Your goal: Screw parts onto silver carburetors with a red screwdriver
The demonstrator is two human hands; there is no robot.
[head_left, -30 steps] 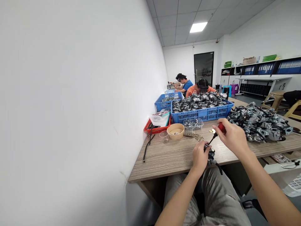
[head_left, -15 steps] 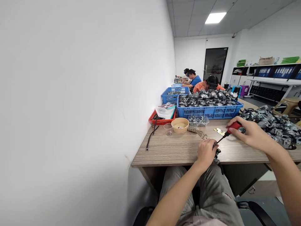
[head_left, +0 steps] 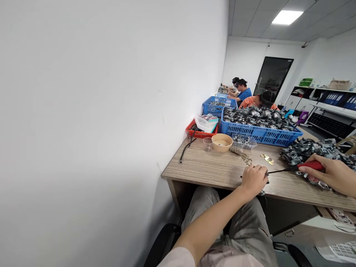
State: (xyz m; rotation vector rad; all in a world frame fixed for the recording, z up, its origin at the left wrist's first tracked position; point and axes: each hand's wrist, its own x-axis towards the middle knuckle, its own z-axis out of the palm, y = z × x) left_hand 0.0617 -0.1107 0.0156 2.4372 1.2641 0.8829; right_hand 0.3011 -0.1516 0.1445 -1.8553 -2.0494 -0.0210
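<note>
Red plastic covers the handle of a screwdriver (head_left: 312, 165) in the head view, and the right hand (head_left: 332, 174) is closed around it. The screwdriver lies almost level, its dark shaft pointing towards the left hand (head_left: 253, 180) and its tip reaching a small metal assembly (head_left: 262, 193) there. Fingers of the left hand are curled over that assembly, gripping it at the near edge of the wood-grain table (head_left: 205, 167); most of it is hidden, so its exact shape cannot be told.

Just beyond the left hand, small screws (head_left: 246, 158) spill across the tabletop, with gold-coloured flat pieces (head_left: 267, 159) to their right. Farther back stand a clear cup (head_left: 207, 144), a cream bowl (head_left: 221, 147) and a clear tray (head_left: 252, 144) of small metal pieces. Behind the tray, a blue crate (head_left: 258, 134) is heaped with metal assemblies, and a loose pile (head_left: 300, 150) of similar ones lies near the right hand. A person in orange (head_left: 247, 102) sits behind the crate.
</note>
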